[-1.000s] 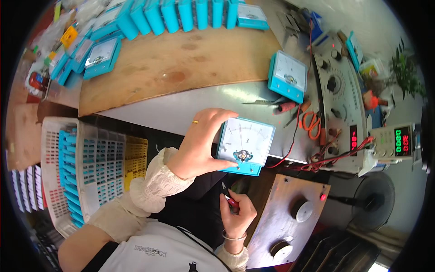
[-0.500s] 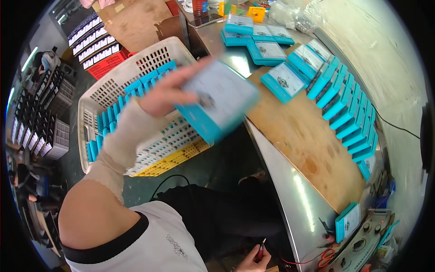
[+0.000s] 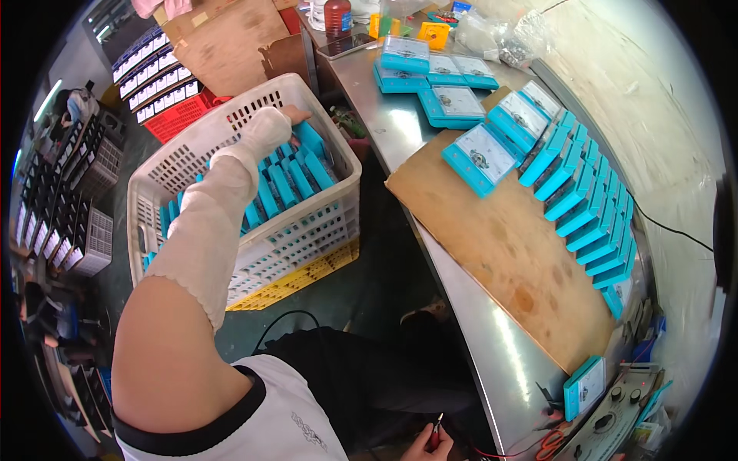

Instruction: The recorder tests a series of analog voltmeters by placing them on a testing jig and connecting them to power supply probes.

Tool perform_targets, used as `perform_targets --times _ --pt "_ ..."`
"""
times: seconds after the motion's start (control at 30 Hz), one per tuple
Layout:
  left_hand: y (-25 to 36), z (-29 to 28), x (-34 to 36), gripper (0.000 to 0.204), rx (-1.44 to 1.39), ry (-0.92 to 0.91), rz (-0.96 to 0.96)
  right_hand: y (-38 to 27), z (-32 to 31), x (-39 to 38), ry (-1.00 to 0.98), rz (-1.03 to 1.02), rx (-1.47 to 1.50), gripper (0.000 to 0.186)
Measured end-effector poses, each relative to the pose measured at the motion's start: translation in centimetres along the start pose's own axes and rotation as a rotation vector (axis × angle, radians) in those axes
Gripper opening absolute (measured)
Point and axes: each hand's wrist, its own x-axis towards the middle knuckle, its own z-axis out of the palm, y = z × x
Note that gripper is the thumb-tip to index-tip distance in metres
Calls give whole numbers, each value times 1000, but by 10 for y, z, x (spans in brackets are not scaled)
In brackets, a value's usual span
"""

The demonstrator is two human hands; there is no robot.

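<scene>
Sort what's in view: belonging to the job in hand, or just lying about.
Apparently in use:
teal meters
white basket, left hand at it
red-handled tool, in the right hand

Probably lying about:
phone
red bottle
plastic bags

I can make out a cream, softly wrinkled fabric oversleeve on the left arm, gathered toward the wrist, with a wavy upper edge. Past it I see a white short-sleeved cloth T-shirt, its sleeve hem finished in a broad black band, its front bearing a small dark print. The black cloth trousers look plain on my feed.
</scene>
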Motion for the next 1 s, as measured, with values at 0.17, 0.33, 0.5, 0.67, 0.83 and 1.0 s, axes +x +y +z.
perform_targets --times 0.17,0.33,0.5,0.67,0.83,1.0 --pt "77 18 3 35 237 203 -208 15 -6 1 -17 -84 -102 21" --pt "135 3 57 51 104 392 -450 14 16 -18 124 33 -33 21" --pt "108 50 57 46 79 788 -466 30 -13 -20 137 48 3 18" --pt "125 18 48 29 -371 1141 -70 43 -33 -5 30 -129 -47 17" --pt "242 -37 155 48 -383 315 334 24 -25 2 50 -226 -17 18" --pt "306 -10 252 101 -165 29 433 30 -40 0 149 -296 -9 19"
